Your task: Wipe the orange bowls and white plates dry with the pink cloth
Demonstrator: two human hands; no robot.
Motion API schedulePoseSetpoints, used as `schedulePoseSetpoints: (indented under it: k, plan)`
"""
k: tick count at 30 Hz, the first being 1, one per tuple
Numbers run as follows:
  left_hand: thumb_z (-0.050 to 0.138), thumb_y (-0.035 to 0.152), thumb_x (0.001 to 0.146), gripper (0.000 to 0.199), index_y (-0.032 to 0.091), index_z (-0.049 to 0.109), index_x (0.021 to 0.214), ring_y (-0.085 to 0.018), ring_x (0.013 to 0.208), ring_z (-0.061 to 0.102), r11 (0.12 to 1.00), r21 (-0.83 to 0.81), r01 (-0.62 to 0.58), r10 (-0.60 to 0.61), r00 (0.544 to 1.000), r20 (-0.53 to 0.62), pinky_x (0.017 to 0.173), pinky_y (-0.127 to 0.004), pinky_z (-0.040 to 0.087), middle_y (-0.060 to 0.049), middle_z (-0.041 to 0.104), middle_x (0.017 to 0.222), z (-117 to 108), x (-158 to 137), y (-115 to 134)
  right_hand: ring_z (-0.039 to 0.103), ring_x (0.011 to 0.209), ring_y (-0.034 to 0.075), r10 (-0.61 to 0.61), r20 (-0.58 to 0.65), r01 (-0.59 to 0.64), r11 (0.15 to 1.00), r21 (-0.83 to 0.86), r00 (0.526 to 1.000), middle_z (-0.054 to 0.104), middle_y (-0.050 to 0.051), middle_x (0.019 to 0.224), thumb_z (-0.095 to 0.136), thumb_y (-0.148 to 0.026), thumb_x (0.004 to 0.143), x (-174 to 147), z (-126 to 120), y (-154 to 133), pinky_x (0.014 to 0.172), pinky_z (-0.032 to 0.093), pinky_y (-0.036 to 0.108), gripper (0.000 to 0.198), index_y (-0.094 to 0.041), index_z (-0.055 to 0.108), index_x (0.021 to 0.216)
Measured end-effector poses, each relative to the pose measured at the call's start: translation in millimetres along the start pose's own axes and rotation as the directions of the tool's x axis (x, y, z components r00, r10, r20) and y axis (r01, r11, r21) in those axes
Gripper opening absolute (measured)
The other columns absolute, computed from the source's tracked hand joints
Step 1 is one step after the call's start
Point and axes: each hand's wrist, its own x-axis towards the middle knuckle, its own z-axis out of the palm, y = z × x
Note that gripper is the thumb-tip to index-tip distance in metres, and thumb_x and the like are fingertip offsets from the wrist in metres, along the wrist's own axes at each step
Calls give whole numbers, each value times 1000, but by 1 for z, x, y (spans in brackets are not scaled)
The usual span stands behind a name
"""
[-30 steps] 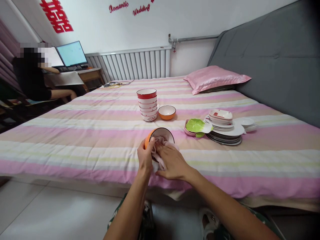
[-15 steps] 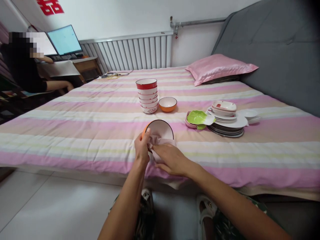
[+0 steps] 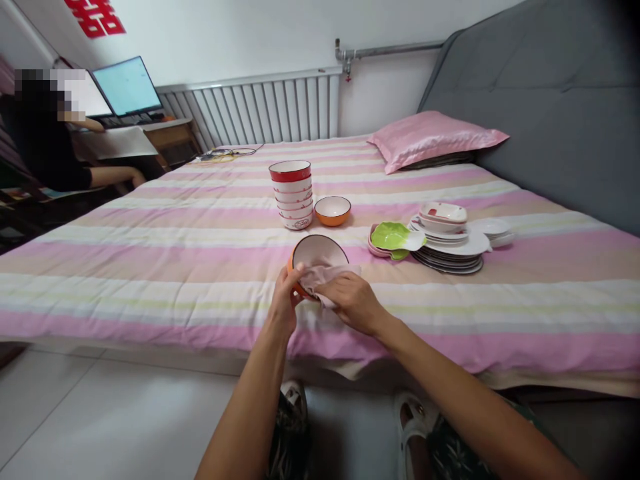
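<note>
My left hand [image 3: 285, 297] grips the left side of an orange bowl [image 3: 320, 249] with a white inside and dark rim, tilted with its opening towards me. A pale pink cloth [image 3: 327, 275] is bunched in my right hand [image 3: 355, 300] and pressed against the bowl's near inner side. My right fingertips are partly covered by the cloth. Beyond the held bowl stands a stack of white bowls [image 3: 294, 200] with a red-banded one on top. Beside that stack, another orange bowl [image 3: 333, 212] sits upright on the bed.
Right of me on the striped bed [image 3: 150, 267] are stacked plates [image 3: 450, 260], small white dishes [image 3: 444, 213] and a green leaf-shaped dish [image 3: 393, 236]. A pink pillow [image 3: 435, 137] lies near the grey headboard [image 3: 540, 100]. At the far left a person [image 3: 45, 147] sits before monitors [image 3: 127, 85].
My right hand has shifted up and slightly right with the cloth, its fingers now more curled. The bowl has turned a little in my left hand. The view has shifted slightly.
</note>
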Motion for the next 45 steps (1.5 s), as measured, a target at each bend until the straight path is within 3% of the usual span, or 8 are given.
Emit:
schedulePoseSetpoints:
  k: [6,13,18,24,28,31,37,45]
  plan:
    - [79,36,57,44,18,64,95,-16,79,63,989,-122,-88,97,993,71,74,-26,47,-1,66,84,27,-11,-15,65,81,23,214,-68,-213,977,27,974,71,9,88,49,-15,82,19,-2,-27,74,50,34,20,-16,65,95]
    - [75,33,60,37,17,68,93,-21,85,67,986,-158,-54,66,995,75,79,-31,49,-4,72,88,13,-2,-5,62,109,22,38,27,-40,998,43,999,66,14,119,50,-12,84,15,16,-22,95,48,36,44,-9,53,128]
    - [77,28,57,37,14,71,90,-24,82,68,996,-91,6,2,996,88,69,-29,49,-6,74,83,0,-1,-1,55,121,20,-21,45,22,1000,-16,999,61,10,130,42,-10,93,0,20,-2,103,44,41,40,-19,54,131]
    - [75,36,60,41,13,69,94,-20,64,64,995,11,98,-98,994,56,55,-28,45,-6,71,74,-6,-1,-2,55,122,21,-4,19,5,999,-52,1000,64,10,126,42,-10,95,-13,22,10,103,44,43,35,-17,59,124]
    - [78,31,57,43,17,63,96,-13,59,59,999,28,21,-20,1000,-21,54,-24,42,1,66,72,4,-4,-15,64,107,20,37,-5,-37,999,-20,999,70,9,114,47,-7,90,-9,18,1,98,46,41,33,-17,63,117]
    - [79,26,53,47,19,58,95,-11,69,60,996,6,-93,93,993,-67,66,-23,45,3,64,80,16,-7,-25,66,98,23,111,-37,-110,994,12,993,73,11,97,52,-6,79,-1,14,-16,96,47,42,31,-13,65,107]
    - [72,36,64,35,16,61,91,-17,76,64,993,-51,-103,102,994,-27,73,-29,48,-1,67,82,20,-7,-22,63,104,25,122,-38,-121,992,40,992,70,12,109,49,-10,77,3,19,-32,96,49,40,43,-13,59,119]
    - [78,26,54,41,16,64,91,-14,65,61,997,-8,-74,74,997,-16,62,-25,45,0,68,76,7,-3,-9,53,123,21,47,5,-47,998,-39,999,61,11,129,38,-10,94,-9,20,-1,111,36,45,39,-15,54,129]
